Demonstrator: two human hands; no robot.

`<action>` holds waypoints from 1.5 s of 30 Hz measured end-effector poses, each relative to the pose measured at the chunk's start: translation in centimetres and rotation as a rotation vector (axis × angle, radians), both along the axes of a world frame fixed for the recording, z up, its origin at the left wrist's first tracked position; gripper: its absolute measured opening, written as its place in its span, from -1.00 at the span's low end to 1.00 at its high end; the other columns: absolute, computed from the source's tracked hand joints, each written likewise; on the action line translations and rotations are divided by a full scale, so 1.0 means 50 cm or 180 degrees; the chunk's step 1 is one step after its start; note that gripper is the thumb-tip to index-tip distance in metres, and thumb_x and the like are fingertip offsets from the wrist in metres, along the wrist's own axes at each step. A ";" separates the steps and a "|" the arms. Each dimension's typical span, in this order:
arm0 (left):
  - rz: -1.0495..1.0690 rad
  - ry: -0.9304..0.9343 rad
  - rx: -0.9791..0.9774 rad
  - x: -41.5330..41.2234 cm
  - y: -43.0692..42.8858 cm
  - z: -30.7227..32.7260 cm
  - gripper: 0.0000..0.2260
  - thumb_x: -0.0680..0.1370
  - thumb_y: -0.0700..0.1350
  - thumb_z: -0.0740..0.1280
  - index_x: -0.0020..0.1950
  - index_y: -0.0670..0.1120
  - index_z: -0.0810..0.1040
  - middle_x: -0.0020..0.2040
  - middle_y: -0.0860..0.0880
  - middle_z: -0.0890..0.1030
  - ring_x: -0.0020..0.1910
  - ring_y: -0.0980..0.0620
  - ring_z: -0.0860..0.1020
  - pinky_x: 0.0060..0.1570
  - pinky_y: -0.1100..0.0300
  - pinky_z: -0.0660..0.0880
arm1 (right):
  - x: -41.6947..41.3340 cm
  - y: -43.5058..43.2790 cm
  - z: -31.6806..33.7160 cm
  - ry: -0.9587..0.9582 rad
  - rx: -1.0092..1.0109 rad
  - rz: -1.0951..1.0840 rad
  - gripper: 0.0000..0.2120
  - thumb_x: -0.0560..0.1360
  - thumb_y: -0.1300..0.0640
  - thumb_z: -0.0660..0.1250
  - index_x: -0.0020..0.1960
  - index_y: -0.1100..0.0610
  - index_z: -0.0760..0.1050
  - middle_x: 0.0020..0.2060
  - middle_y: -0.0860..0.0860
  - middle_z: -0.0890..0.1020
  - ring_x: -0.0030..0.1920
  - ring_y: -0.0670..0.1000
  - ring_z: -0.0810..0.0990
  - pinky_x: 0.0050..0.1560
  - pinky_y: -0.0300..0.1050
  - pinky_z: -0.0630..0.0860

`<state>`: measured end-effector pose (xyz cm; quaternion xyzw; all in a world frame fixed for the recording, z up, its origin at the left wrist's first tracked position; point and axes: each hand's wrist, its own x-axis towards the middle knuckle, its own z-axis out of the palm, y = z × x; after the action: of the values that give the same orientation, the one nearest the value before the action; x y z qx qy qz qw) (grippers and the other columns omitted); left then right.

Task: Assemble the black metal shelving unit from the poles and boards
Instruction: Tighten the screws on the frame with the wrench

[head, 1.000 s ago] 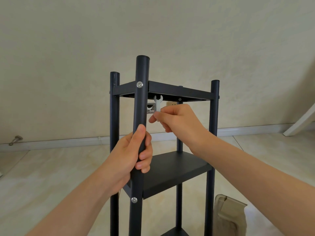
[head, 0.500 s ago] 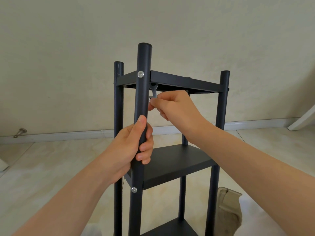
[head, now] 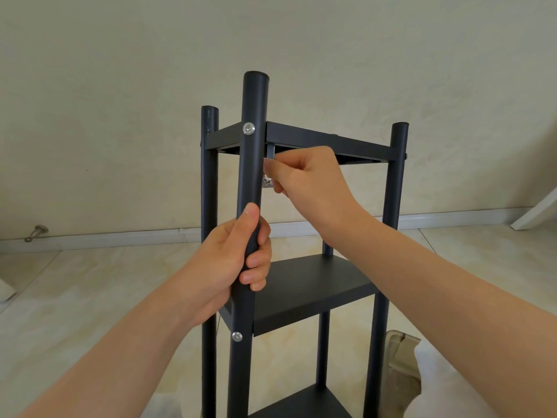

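The black shelving unit stands upright on the tiled floor [head: 90, 297] near the pale wall, and I take its front pole [head: 252, 176] as my mark. The left hand [head: 229, 263] is wrapped round that pole, thumb laid up along it, roughly midway between the top board [head: 328, 139] and the middle board [head: 313, 285]. Just right of the pole, under the top board's corner, the right hand [head: 307, 173] pinches a thin grey wrench [head: 270, 150]. The wrench's upper end runs up behind the board's edge. Its head is hidden, so I cannot tell whether it sits on a nut. A silver screw [head: 248, 128] shows on the pole's face at the top board, and a second screw [head: 237, 336] sits lower down at the middle board. A third board [head: 304, 402] shows low behind the pole.

The frame looks like stiff painted steel tube, rigid and not very heavy. It is tall and narrow, though, so I'd guess it rocks when the wrench is worked. The smooth paint offers little grip, so a full fist round the pole between two boards seems the sound hold. The wrench is small, flat and light and likely to slip, so it is best pinched low on its handle.
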<state>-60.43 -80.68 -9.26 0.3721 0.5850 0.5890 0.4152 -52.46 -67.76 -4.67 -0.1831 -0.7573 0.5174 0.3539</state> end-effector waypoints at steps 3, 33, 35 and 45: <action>-0.0008 0.0001 -0.0014 -0.001 -0.001 -0.001 -0.58 0.38 0.37 0.23 -0.35 0.02 0.45 -0.45 0.01 0.28 -0.54 0.09 0.24 -0.49 0.25 0.37 | -0.002 0.000 -0.007 0.0035 0.0134 -0.0057 -0.55 0.58 0.17 0.33 -0.49 0.05 0.45 -0.67 -0.17 0.38 -0.61 -0.14 0.30 -0.48 -0.44 0.24; -0.0224 -0.0203 -0.0063 -0.051 -0.001 -0.006 -0.53 0.32 0.42 0.28 -0.34 0.01 0.45 -0.47 0.04 0.25 -0.56 0.12 0.22 -0.51 0.26 0.35 | -0.054 0.004 -0.039 -0.0087 0.0333 -0.0309 -0.66 0.57 0.19 0.30 -0.28 0.41 0.53 -0.56 0.02 0.30 -0.47 -0.03 0.26 -0.27 -0.07 0.44; -0.0219 -0.0215 -0.0065 -0.052 -0.002 -0.007 -0.53 0.32 0.43 0.28 -0.34 0.01 0.45 -0.47 0.04 0.25 -0.56 0.12 0.22 -0.51 0.25 0.35 | -0.043 0.002 -0.029 -0.0161 0.0156 -0.0292 -0.71 0.57 0.18 0.31 -0.25 0.33 0.61 -0.54 0.01 0.34 -0.47 -0.06 0.29 -0.31 -0.15 0.40; -0.0342 -0.0238 -0.0025 -0.058 -0.012 -0.009 -0.44 0.25 0.50 0.41 -0.31 0.01 0.44 -0.45 0.04 0.26 -0.55 0.10 0.23 -0.48 0.24 0.36 | -0.002 0.000 0.006 -0.0387 0.0222 -0.0030 -0.75 0.56 0.17 0.32 -0.25 0.16 0.65 -0.46 0.09 0.43 -0.46 -0.04 0.31 -0.33 -0.11 0.42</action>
<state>-63.32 -81.28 -9.72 0.3791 0.5505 0.5771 0.4693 -52.58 -67.74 -4.34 -0.2052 -0.7942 0.4769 0.3158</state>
